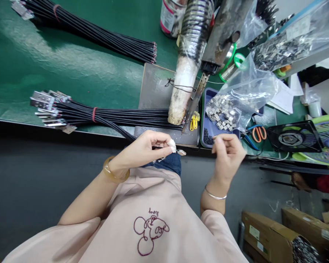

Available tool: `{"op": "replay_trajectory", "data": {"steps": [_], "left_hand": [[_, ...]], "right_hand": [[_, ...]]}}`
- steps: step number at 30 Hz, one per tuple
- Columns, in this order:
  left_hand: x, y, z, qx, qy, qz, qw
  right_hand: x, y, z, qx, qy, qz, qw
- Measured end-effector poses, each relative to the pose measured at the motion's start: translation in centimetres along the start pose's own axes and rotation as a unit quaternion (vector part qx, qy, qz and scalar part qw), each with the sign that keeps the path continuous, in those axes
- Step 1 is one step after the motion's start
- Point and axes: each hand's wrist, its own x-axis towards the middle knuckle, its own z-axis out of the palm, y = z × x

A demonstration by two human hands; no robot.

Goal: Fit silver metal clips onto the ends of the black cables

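My left hand, with white wraps on its fingertips, pinches a black cable near its end. A small metal connector sticks out past those fingertips, over the table's front edge. My right hand is closed in a pinch just in front of the blue tray; what lies between its fingers is too small to make out. In the tray are small metal shells and a heap of tiny black pieces. A banded bundle of black cables rests behind my left hand.
Above the grey board hang a wrapped hose and a soldering iron. Another cable bundle lies at the back left. Right of the tray are orange-handled pliers, a black fan and bagged metal parts.
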Motion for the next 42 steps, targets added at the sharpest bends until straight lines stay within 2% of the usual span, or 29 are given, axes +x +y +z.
{"op": "replay_trajectory", "data": {"steps": [1,2,5,8,10,11,12,14,17,19,21,22,26,29,32,42], "left_hand": [[0.0,0.2,-0.3,0.008,-0.019,0.009,1.0],[0.0,0.3,-0.4,0.028,-0.032,0.026,0.999],[0.1,0.8,-0.1,0.153,-0.035,0.103,0.982],[0.2,0.5,1.2,0.322,0.002,0.171,0.931],[0.2,-0.2,2.1,0.417,0.031,0.191,0.888],[0.3,-0.6,2.4,0.439,0.042,0.195,0.876],[0.4,-1.0,2.6,0.438,0.055,0.199,0.875],[0.6,-1.6,2.8,0.373,0.093,0.19,0.904],[0.9,-1.9,2.6,0.208,0.141,0.123,0.96],[1.1,-1.9,2.5,0.13,0.158,0.076,0.976],[1.3,-1.7,2.5,0.091,0.176,0.05,0.979],[1.4,-1.6,2.6,0.077,0.186,0.043,0.979],[1.7,-1.5,2.9,0.039,0.209,0.032,0.977],[1.6,-1.6,3.0,0.05,0.207,0.032,0.976],[1.5,-1.7,3.0,0.073,0.2,0.032,0.976],[1.4,-2.0,3.0,0.107,0.19,0.029,0.976]], "right_hand": [[0.8,0.7,-0.9,-0.053,0.006,0.004,0.999],[1.6,1.4,-1.7,-0.113,-0.016,0.006,0.993],[4.0,3.3,-3.3,-0.198,-0.133,0.0,0.971],[5.7,4.5,-3.7,-0.206,-0.217,0.003,0.954],[6.3,4.6,-3.6,-0.198,-0.261,0.014,0.945],[6.4,4.6,-3.5,-0.192,-0.276,0.02,0.942],[6.5,4.4,-3.4,-0.187,-0.281,0.025,0.941],[6.1,3.9,-3.3,-0.184,-0.256,0.032,0.949],[4.6,2.6,-2.9,-0.169,-0.115,0.027,0.979],[3.3,1.5,-2.4,-0.117,-0.011,0.019,0.993],[1.8,0.4,-1.5,-0.035,0.023,0.013,0.999],[1.1,-0.1,-0.9,0.007,0.009,0.012,1.0],[-1.2,-0.9,2.2,0.103,-0.131,0.034,0.985],[-2.1,-0.8,4.3,0.088,-0.131,0.023,0.987],[-2.3,-0.6,5.4,0.077,-0.131,-0.006,0.988],[-2.2,-0.8,5.2,0.088,-0.153,-0.005,0.984]]}}
